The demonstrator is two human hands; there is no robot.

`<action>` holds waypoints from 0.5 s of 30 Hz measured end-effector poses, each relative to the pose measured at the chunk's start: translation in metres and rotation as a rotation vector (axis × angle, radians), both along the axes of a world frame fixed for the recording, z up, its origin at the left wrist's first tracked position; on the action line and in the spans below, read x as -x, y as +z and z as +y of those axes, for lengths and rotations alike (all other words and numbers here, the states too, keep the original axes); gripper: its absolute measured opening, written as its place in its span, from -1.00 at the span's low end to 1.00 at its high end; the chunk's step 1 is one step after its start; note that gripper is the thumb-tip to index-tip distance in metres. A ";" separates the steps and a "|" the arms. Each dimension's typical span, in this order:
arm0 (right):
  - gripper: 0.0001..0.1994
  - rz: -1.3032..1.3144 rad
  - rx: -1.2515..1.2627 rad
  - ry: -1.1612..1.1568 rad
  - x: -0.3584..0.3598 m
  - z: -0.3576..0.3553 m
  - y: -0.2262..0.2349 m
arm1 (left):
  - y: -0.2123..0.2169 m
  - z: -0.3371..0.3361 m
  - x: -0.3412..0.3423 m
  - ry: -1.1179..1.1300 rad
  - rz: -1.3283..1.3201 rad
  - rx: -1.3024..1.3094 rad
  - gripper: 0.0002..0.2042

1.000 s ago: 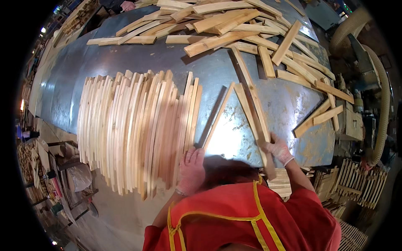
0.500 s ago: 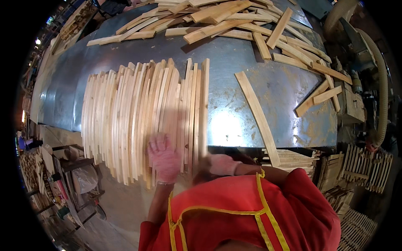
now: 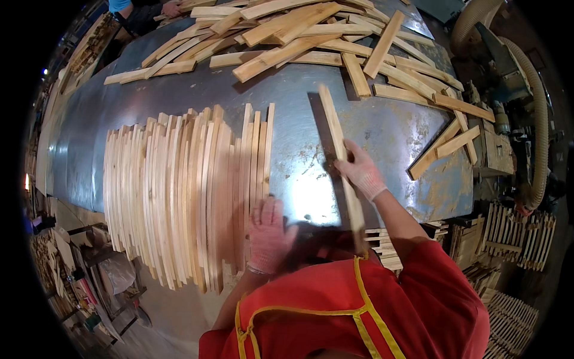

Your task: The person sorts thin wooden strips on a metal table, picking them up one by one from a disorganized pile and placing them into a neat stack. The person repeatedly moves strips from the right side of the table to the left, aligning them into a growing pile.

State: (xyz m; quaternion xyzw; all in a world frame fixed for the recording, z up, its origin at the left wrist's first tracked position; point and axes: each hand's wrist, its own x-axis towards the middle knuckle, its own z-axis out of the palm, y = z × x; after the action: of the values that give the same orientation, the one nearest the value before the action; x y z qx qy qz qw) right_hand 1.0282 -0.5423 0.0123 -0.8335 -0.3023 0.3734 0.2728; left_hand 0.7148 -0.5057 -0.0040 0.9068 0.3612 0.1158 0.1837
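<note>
My right hand point(image 3: 362, 171), in a pinkish work glove, is closed round the middle of a wooden slat point(image 3: 339, 149). The slat is tilted, its far end over the metal table point(image 3: 293, 90) and its blurred near end close to my apron. My left hand point(image 3: 269, 234), gloved alike, has its fingers stretched out and its thumb apart. It rests at the near right end of a row of slats point(image 3: 173, 197) standing on edge, packed side by side. Several slats at the row's right end stick out farther than their neighbours.
A loose heap of wooden slats point(image 3: 293, 48) covers the far side of the table. A ribbed hose point(image 3: 538, 119) hangs at the right. Stacked slats point(image 3: 519, 236) lie low at the right, and a cart point(image 3: 113, 269) stands at the left. Another person's hand point(image 3: 171, 8) shows far left.
My right hand has moved up and right and now grips the slat that lay apart on the table. My left hand has shifted right along the row. The view has turned slightly.
</note>
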 end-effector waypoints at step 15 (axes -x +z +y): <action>-0.79 0.609 -0.551 -0.711 -0.194 0.117 -0.069 | 0.038 0.038 -0.022 0.554 -0.085 1.094 -0.84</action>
State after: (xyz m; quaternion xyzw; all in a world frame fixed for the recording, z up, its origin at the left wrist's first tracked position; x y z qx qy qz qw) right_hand 1.2226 -0.4257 -0.0565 -0.6362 0.0043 0.3895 0.6660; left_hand 0.7365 -0.4673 0.0343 0.5481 0.5831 -0.0070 0.5996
